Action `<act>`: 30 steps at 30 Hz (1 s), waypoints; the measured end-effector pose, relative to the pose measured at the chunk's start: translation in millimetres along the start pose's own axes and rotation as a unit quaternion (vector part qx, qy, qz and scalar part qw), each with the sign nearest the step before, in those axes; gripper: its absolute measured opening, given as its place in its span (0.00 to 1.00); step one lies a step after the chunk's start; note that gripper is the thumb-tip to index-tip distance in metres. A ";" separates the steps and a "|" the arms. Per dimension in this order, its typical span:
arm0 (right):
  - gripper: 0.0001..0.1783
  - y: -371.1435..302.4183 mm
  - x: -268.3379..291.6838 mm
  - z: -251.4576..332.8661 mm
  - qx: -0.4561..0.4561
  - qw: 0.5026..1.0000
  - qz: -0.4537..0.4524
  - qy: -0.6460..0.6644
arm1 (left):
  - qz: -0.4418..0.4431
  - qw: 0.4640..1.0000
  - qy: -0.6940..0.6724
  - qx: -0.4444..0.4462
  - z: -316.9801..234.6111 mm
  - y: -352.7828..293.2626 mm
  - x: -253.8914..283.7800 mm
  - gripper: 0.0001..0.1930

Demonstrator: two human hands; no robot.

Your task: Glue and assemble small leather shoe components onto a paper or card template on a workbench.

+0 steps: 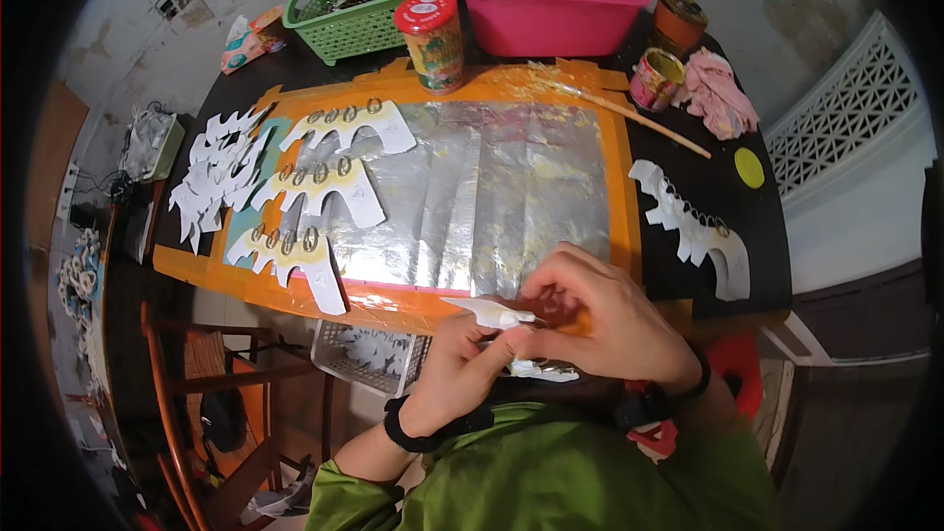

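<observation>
1. The left hand (pixel 457 374) and the right hand (pixel 600 320) meet at the near edge of the desk (pixel 708 177); both pinch a white paper cut-out (pixel 492 313), fingers closed on it; what the right fingertips hold besides is hidden.
2. A silver foil sheet (pixel 511 187) covers the middle of the desk, framed by an orange backing (pixel 619 167); three white cut-outs with ring holes (pixel 324 187) lie on its left part; a heap of more white cut-outs (pixel 216 172) sits at the left edge.
3. Along the far edge stand a green basket (pixel 364 20), a red-lidded jar (pixel 433 39) and a pink tub (pixel 551 0).
4. At the far right corner are a small tin (pixel 656 79), a pink cloth (pixel 718 93) and a thin stick (pixel 639 118); another white cut-out (pixel 698 231) lies along the right edge, near a yellow disc (pixel 749 167).
5. A white wire basket (pixel 369 354) hangs below the near edge.
</observation>
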State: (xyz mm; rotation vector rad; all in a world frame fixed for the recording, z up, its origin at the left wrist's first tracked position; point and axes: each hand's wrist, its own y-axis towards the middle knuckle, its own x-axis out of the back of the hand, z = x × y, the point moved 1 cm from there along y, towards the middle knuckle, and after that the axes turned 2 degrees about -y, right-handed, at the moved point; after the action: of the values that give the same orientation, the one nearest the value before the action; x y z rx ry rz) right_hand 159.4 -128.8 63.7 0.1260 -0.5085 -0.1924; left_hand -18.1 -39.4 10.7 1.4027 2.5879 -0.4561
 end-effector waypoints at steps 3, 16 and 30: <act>0.15 12.7 -3.7 -12.3 -0.010 0.997 0.041 0.064 | 0.032 0.994 0.099 -0.042 -4.1 3.2 -2.1 0.10; 0.40 13.3 -5.9 -41.6 -0.182 0.893 0.055 0.408 | -0.067 0.991 -0.111 0.031 1.2 10.1 1.8 0.14; 0.11 -26.2 -11.1 -9.3 -0.131 0.986 0.060 0.084 | -0.069 0.942 -0.306 0.118 -12.8 1.2 -3.4 0.29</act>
State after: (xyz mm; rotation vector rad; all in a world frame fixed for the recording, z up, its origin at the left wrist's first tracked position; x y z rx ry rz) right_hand 150.5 -151.2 46.0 -0.1450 -0.3184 -0.1276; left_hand -15.2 -37.2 23.5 0.9273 2.1643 -1.0620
